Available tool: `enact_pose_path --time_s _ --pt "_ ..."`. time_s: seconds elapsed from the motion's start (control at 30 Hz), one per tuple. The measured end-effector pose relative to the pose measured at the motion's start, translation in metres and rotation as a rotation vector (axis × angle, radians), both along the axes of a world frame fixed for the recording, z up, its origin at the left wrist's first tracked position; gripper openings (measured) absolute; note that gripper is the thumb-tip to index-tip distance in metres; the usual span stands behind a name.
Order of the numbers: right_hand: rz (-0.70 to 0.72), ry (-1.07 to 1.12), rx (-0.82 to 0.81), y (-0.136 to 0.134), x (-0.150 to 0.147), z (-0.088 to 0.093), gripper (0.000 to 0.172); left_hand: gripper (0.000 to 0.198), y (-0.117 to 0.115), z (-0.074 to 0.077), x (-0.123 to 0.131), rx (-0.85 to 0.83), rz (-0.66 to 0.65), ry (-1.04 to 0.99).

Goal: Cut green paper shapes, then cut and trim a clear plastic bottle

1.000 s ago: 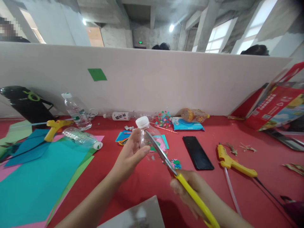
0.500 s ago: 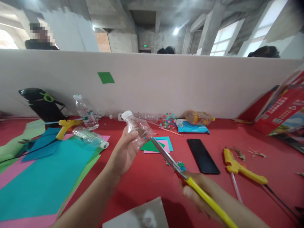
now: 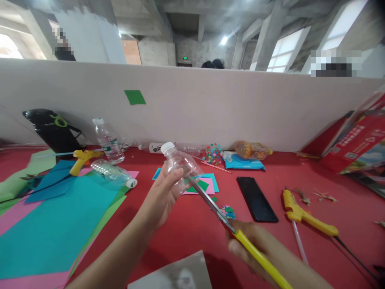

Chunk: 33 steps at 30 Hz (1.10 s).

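Observation:
My left hand (image 3: 162, 192) is closed round the clear upper part of a plastic bottle (image 3: 188, 162) with a white cap, tilted up to the left. In my right hand (image 3: 246, 241) are scissors (image 3: 210, 202) with long metal blades and a yellow handle. Their tips meet the bottle's cut edge at its right side; whether the blades pass inside is hard to tell. Behind and below the bottle lie small pink, blue and green paper pieces (image 3: 212, 184). Little coloured stars (image 3: 228, 211) lie close to the blades.
A black phone (image 3: 257, 198) and yellow glue gun (image 3: 309, 216) lie right. Large coloured sheets (image 3: 60, 224), another glue gun (image 3: 81, 160), bottles (image 3: 110, 144) and a black flask (image 3: 54, 130) occupy the left. A grey-white sheet (image 3: 174, 275) is at the front edge.
The bottle piece and my left hand have moved slightly right, and the bottle has turned a little. My right hand and the scissors have shifted slightly left and down.

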State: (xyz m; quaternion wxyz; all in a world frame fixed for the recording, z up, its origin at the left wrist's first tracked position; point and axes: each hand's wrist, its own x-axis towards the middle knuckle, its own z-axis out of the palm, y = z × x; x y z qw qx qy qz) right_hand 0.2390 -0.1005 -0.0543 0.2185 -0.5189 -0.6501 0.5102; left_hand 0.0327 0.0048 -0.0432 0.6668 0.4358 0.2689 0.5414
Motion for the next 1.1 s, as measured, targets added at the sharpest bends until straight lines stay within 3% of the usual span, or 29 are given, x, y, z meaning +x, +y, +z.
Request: enact_pose_path --time_s 0.2,0.63,0.93,1.1 --pt "0.012 0.002 0.011 -0.0009 0.0032 -0.0035 0.064 0.054 -0.0041 0.0033 0.0026 -0.021 -0.012 0.031" --pt "0.000 -0.056 0.009 -0.0002 0.0031 -0.0021 0.066 0.044 -0.0050 -0.0023 0.0037 0.012 0.012 0.033" --pt "-0.010 -0.013 -0.011 -0.0003 0.0023 0.0002 0.066 0.051 -0.0050 -0.0003 0.0052 0.011 0.028 0.039" --pt "-0.032 -0.023 0.015 -0.0012 0.0037 -0.0043 0.066 0.057 -0.0040 -0.0013 0.0020 0.064 -0.033 0.039"
